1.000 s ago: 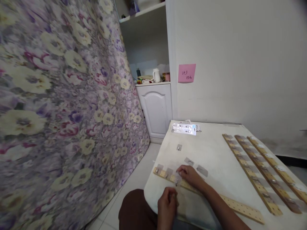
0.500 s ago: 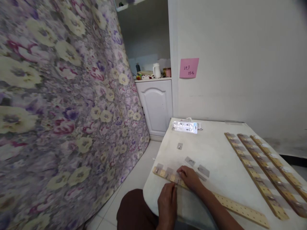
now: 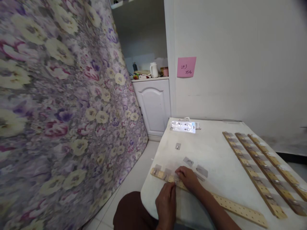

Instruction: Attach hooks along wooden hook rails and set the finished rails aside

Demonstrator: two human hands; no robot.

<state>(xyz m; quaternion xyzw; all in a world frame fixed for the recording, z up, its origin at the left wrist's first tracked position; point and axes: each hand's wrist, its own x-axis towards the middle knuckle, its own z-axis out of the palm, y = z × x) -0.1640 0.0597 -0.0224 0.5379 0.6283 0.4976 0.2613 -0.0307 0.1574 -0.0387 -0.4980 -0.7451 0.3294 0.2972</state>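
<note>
A long perforated wooden strip [image 3: 230, 207] lies along the near edge of the white table [image 3: 216, 153]. Two clear adhesive hooks [image 3: 160, 170] are stuck at its left end. My right hand [image 3: 189, 179] rests on the strip, fingers curled and pressing a third clear hook against it. My left hand [image 3: 166, 201] is just below, fingers bent and touching the same spot. Loose clear hooks [image 3: 195, 166] lie on the table right behind my hands, and one more hook [image 3: 177, 146] lies further back.
Three wooden strips with hooks [image 3: 261, 166] lie side by side at the right. A clear blister pack [image 3: 182, 126] sits at the table's far edge. A floral fabric [image 3: 59, 105] fills the left. A pink note [image 3: 186, 67] is on the wall; a white cabinet [image 3: 153, 105] stands behind.
My left hand has moved up from the table edge to meet my right hand on the strip. The view has shifted slightly.
</note>
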